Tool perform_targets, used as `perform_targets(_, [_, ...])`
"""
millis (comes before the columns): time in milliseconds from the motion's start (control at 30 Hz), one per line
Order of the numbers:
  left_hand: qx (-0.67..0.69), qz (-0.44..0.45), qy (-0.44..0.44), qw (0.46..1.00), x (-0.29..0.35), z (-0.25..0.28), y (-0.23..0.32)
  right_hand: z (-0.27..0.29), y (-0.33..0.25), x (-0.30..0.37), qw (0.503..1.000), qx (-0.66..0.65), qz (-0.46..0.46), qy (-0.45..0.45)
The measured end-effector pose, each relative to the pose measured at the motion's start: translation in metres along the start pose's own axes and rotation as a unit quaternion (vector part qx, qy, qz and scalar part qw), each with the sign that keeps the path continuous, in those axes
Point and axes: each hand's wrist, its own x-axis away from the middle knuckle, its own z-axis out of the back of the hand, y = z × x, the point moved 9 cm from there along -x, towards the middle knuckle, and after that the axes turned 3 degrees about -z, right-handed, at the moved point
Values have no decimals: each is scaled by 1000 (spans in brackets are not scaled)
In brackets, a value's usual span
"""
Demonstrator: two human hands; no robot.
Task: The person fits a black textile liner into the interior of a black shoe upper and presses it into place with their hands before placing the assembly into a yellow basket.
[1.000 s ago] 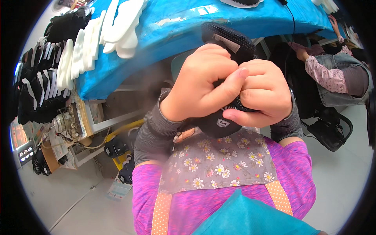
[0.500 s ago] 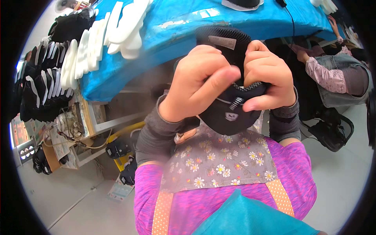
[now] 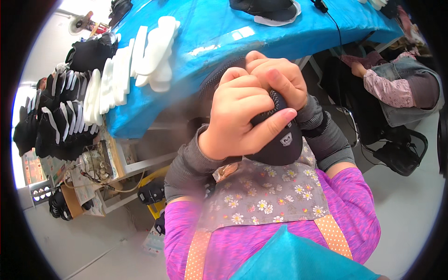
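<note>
Close in front of my chest I hold a black shoe upper [image 3: 275, 148] with its rounded toe toward me and a small pale emblem on it. My left hand [image 3: 242, 112] is closed over its left side, thumb stretched along the top. My right hand [image 3: 282, 79] is closed on the far part by the opening, thumb bent over it, touching the left hand's fingers. Pale stitching shows along the opening's edge between the hands. Most of the shoe's heel end is hidden behind my fingers.
A blue-covered table [image 3: 205, 32] stretches ahead. White foot-shaped pieces [image 3: 156, 53] stand along its left edge, beside many black shoe uppers [image 3: 60, 119]. Another black shoe [image 3: 268, 8] lies on the table. At right, another person's sleeve [image 3: 387, 86] shows near a black chair [image 3: 401, 149].
My right hand has moved up and left, closer to my left hand. The shoe upper has turned, and its pale inner label is now out of sight.
</note>
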Motion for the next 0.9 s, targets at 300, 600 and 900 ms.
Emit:
perform_targets(300, [-32,127,65,989,35,36,-29,-13,-38,3,991,115,67,1])
perform_targets(600, [-87,45,254,962,85,60,-37,-49,-11,3,978,195,70,6])
perform_targets(900, [-211,197,210,934,135,69,18,-100,-47,0,864,486,130,7])
